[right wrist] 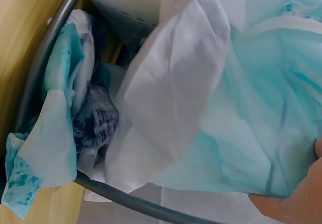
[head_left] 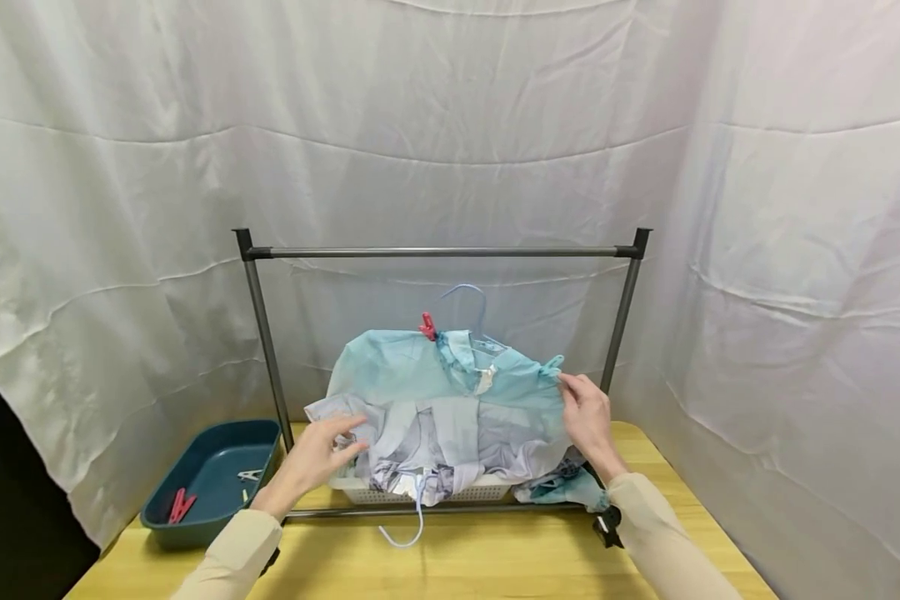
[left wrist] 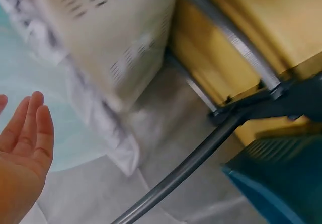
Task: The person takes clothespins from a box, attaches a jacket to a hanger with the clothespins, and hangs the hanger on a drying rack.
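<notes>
A pale teal garment (head_left: 390, 362) hangs on a light blue hanger (head_left: 482, 302), with a red clothespin (head_left: 427, 326) clipped near its collar. My right hand (head_left: 589, 417) pinches the garment's right shoulder edge, beside a small teal clip (head_left: 552, 365); the thumb shows in front of the cloth in the right wrist view. My left hand (head_left: 317, 454) is held with fingers spread and holds nothing, just left of a pale lilac garment (head_left: 450, 429). That garment lies in front of the teal one, and a blue hanger hook (head_left: 418, 521) pokes out toward me.
Under the garments stands a white perforated basket (head_left: 457, 493). A dark metal rack (head_left: 442, 252) frames them. On the left, a dark teal bin (head_left: 213, 442) holds red (head_left: 181, 506) and white clothespins (head_left: 250, 475). More cloth (head_left: 566, 490) bunches at the basket's right.
</notes>
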A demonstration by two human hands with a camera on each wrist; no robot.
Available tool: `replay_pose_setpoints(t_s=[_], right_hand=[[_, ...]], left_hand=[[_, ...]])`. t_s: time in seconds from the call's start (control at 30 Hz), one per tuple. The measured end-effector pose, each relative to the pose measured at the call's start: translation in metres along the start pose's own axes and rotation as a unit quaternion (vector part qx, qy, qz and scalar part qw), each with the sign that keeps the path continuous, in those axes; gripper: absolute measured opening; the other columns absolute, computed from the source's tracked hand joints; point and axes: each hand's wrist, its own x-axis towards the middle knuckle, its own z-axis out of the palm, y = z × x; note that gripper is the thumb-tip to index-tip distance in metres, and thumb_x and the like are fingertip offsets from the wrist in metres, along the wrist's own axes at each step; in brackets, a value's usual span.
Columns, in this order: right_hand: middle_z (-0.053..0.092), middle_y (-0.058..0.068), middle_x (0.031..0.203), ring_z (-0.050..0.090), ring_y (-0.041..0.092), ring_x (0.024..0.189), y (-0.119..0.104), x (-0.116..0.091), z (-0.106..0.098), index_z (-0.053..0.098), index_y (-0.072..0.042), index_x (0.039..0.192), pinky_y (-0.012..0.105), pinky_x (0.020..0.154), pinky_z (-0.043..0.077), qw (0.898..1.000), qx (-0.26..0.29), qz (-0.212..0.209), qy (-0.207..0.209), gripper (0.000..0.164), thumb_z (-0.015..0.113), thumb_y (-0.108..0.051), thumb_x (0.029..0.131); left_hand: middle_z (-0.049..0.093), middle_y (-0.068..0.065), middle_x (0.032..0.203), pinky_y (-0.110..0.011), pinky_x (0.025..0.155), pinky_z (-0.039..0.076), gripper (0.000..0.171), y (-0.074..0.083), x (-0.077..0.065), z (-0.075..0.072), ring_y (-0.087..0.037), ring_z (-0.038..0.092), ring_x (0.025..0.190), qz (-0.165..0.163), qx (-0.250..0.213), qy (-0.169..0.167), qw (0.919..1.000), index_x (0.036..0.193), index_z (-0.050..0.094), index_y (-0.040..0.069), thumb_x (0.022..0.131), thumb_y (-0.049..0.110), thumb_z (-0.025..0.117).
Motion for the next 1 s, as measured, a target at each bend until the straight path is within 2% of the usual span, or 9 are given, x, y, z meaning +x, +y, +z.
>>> replay_pose_setpoints(t_s=[0.13,0.27,0.4,0.53,0.67,0.73,0.9,1.0], right_hand=[[0.068,0.015,0.102,0.064,0.030,0.091,0.004,0.001,-0.007,0.068,0.001,0.119,0.041,0.079,0.051,1.000,-0.005,0.022,0.012,0.025,0.056,-0.004,0.098],[0.067,0.017,0.102,0.063,0.032,0.093,0.008,0.002,-0.015,0.068,0.002,0.119,0.042,0.080,0.050,0.999,-0.007,0.038,0.027,0.025,0.055,-0.003,0.098],[0.067,0.017,0.104,0.064,0.032,0.096,0.012,0.003,-0.023,0.067,0.003,0.120,0.042,0.082,0.050,0.998,-0.005,0.050,0.031,0.026,0.053,-0.005,0.099],[0.067,0.016,0.104,0.063,0.030,0.094,0.018,0.004,-0.032,0.067,0.001,0.120,0.038,0.080,0.048,0.997,-0.018,0.058,0.040,0.026,0.053,-0.006,0.100],[0.068,0.017,0.103,0.062,0.031,0.091,0.024,0.005,-0.040,0.068,0.002,0.117,0.037,0.077,0.045,0.996,-0.026,0.057,0.065,0.024,0.055,-0.004,0.098],[0.068,0.018,0.102,0.062,0.033,0.091,0.026,0.006,-0.045,0.069,0.003,0.116,0.040,0.078,0.044,0.995,-0.022,0.053,0.078,0.023,0.055,-0.002,0.097],[0.066,0.022,0.099,0.061,0.038,0.090,0.030,0.010,-0.057,0.068,0.004,0.115,0.049,0.085,0.041,0.993,-0.020,0.054,0.104,0.024,0.054,-0.003,0.097],[0.065,0.021,0.099,0.059,0.035,0.089,0.032,0.012,-0.066,0.068,0.003,0.117,0.048,0.085,0.041,0.991,-0.025,0.065,0.116,0.026,0.053,-0.006,0.099]], left_hand=[[0.070,-0.006,0.117,-0.042,0.082,0.056,0.045,0.001,-0.015,0.010,-0.024,0.068,0.100,0.008,0.028,-0.031,0.9991,0.121,0.071,0.011,0.081,0.030,0.080],[0.070,-0.006,0.118,-0.045,0.091,0.053,0.046,-0.001,-0.023,0.018,-0.025,0.065,0.107,0.026,0.064,-0.054,0.9961,0.117,0.073,0.012,0.081,0.040,0.078],[0.070,-0.005,0.117,-0.044,0.090,0.053,0.042,-0.001,-0.026,0.023,-0.024,0.066,0.106,0.035,0.085,-0.067,0.9935,0.114,0.074,0.014,0.084,0.043,0.075],[0.069,-0.003,0.114,-0.041,0.083,0.055,0.036,-0.002,-0.027,0.028,-0.021,0.066,0.099,0.056,0.098,-0.059,0.9919,0.113,0.074,0.015,0.085,0.038,0.075],[0.065,0.002,0.100,-0.035,0.073,0.054,0.021,-0.004,-0.024,0.036,-0.014,0.061,0.086,0.100,0.112,-0.035,0.9880,0.106,0.074,0.017,0.085,0.023,0.077],[0.063,0.003,0.095,-0.034,0.070,0.052,0.017,-0.005,-0.023,0.039,-0.013,0.058,0.082,0.111,0.123,-0.023,0.9859,0.100,0.075,0.019,0.084,0.015,0.077],[0.063,0.004,0.088,-0.035,0.070,0.051,0.015,-0.006,-0.020,0.045,-0.014,0.059,0.080,0.095,0.154,-0.013,0.9835,0.089,0.074,0.021,0.082,0.009,0.077],[0.063,0.004,0.084,-0.037,0.070,0.051,0.012,-0.003,-0.017,0.046,-0.017,0.060,0.078,0.083,0.170,-0.013,0.9818,0.085,0.073,0.020,0.082,0.008,0.076]])
